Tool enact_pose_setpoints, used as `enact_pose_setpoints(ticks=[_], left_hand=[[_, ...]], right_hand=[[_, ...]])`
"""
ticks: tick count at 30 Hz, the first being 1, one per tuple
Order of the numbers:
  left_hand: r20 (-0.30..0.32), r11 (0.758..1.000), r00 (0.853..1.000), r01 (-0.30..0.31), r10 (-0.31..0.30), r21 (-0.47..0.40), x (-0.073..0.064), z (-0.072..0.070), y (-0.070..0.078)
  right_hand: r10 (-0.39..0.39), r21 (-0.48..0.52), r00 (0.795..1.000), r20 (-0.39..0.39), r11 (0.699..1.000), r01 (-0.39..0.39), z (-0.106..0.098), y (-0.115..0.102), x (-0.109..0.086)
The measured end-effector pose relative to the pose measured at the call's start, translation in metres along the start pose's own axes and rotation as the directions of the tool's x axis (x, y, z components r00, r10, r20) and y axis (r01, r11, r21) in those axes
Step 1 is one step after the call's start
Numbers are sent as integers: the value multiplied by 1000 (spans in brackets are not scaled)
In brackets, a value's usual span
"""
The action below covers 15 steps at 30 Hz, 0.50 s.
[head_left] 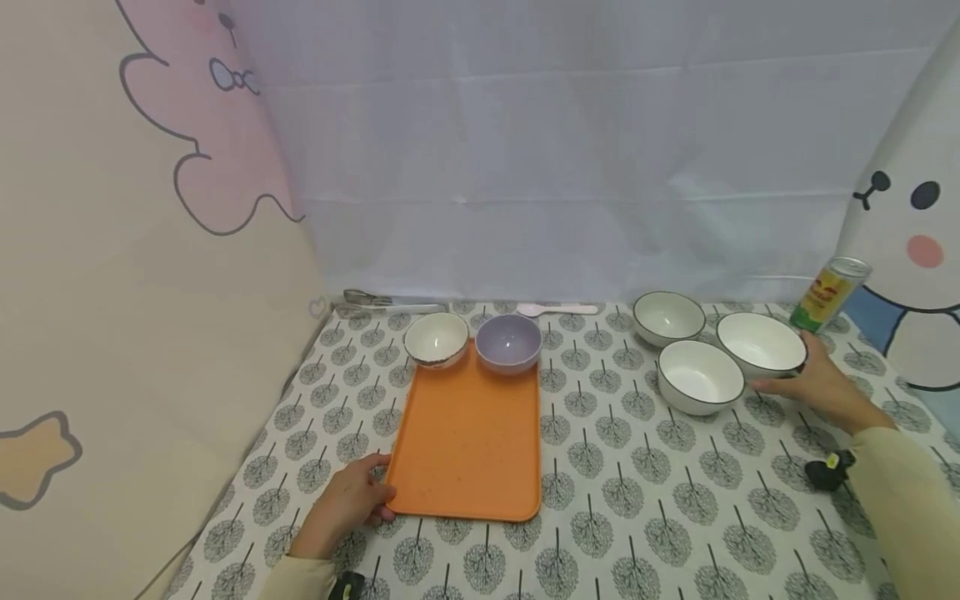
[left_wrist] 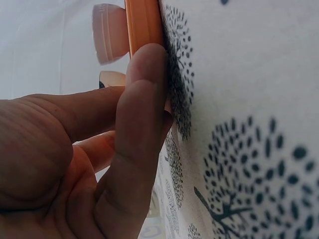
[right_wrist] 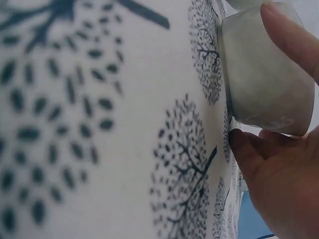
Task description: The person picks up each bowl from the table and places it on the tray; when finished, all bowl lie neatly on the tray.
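Note:
My left hand (head_left: pixel 352 493) holds the near left corner of an orange tray (head_left: pixel 472 450); in the left wrist view its fingers are bent against the tray's edge (left_wrist: pixel 144 22). At the tray's far end are a white bowl with a dark, uneven rim (head_left: pixel 437 337) and a purple bowl (head_left: pixel 508 342). On the right, my right hand (head_left: pixel 817 387) grips a white, dark-rimmed bowl (head_left: pixel 761 342), thumb and fingers spread around its wall (right_wrist: pixel 269 69). Close beside that one stand another white bowl (head_left: pixel 699 375) and a pale greenish bowl (head_left: pixel 667 317).
A yellow-green can (head_left: pixel 828 296) stands just beyond my right hand. Along the back edge lie a pink spoon (head_left: pixel 555 309) and a whisk (head_left: pixel 367 297) beside a light-handled utensil (head_left: pixel 405 308). A tree-patterned cloth (head_left: pixel 600 475) covers the table, with fabric walls behind and at the sides.

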<state>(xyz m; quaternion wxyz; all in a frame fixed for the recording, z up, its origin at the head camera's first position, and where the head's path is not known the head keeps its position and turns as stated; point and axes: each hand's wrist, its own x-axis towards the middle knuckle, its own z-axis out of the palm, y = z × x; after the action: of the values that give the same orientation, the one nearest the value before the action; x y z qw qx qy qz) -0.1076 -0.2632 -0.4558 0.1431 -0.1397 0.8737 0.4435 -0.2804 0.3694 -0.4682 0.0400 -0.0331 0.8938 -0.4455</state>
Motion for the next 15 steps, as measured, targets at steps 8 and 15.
enact_pose_setpoints(ticks=[8,15], left_hand=[[-3,1000,1000,-11,11,-20,-3,1,-2],[-21,999,999,-28,27,-24,-4,0,0]], right_hand=[[76,15,997,-29,997,-76,1,9,7],[78,-32,996,-39,996,-79,-3,5,17]])
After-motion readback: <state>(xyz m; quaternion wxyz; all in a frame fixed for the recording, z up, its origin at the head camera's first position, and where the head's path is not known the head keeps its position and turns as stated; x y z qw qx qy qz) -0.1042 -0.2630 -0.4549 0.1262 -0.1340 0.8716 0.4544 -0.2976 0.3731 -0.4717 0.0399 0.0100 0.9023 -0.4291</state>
